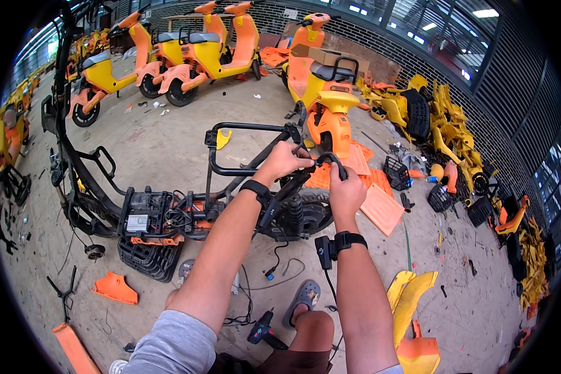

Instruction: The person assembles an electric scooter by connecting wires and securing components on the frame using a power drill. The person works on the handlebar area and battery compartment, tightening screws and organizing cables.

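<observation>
Both my hands are at the tail of a stripped black scooter frame (243, 126), above its rear wheel (321, 215). My right hand (349, 192) is closed around the end of a curved black tube-like piece (332, 158). The piece arches toward my left hand (283, 163), whose thumb and fingers pinch at its other end. What exactly lies between those left fingertips is too small to make out. Under my hands is a black shock absorber (295, 215) with a coil spring. Exposed wiring and a silver box (141, 223) sit in the frame's middle.
A cordless drill (265, 329) and loose cables lie by my feet. Orange panels (380, 209) are scattered beyond the wheel, and yellow panels (411, 299) lie at the right. Assembled orange-yellow scooters (212, 56) stand behind. A heap of yellow parts (445, 131) lines the brick wall.
</observation>
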